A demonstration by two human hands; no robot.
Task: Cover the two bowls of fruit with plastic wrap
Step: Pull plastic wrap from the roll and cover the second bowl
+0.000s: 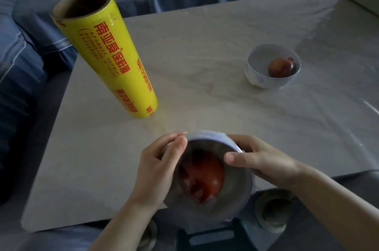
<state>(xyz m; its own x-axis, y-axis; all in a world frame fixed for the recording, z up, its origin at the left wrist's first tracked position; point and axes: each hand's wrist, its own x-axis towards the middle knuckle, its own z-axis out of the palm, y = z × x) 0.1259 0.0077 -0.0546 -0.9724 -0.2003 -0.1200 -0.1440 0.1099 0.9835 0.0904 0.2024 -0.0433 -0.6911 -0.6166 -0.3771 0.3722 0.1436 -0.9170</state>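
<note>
Nearest to me is the near bowl [207,139], a round, pale bluish-white ceramic bowl, one of two in view. It is held over the near edge of the pale marble-patterned table [205,45] and tilted so that its mouth faces me. One round red fruit [203,179] lies inside, seen dimly through the clear plastic wrap [235,185] stretched across the mouth. The film looks slightly cloudy and creased over the fruit, and it folds down over the rim onto the outer wall. Two hands hold this bowl, one on each side and apart. My left hand [158,168] lies with the palm against the left wall, its fingers curled and the fingertips gathered at the upper rim; whether they pinch the film I cannot tell. My right hand [260,160] grips the right side, with the thumb laid flat over the rim on the film and the other fingers wrapped round the outside. The far bowl [254,74], white with faint blue marks, stands upright on the table to the right, well apart. It is uncovered and holds one reddish-brown round fruit [282,67]. One yellow roll of plastic wrap [106,56] with red printed lettering stands on end at the left of the table, its brown cardboard core open at the top. Behind the table runs a blue fabric sofa [30,35].
</note>
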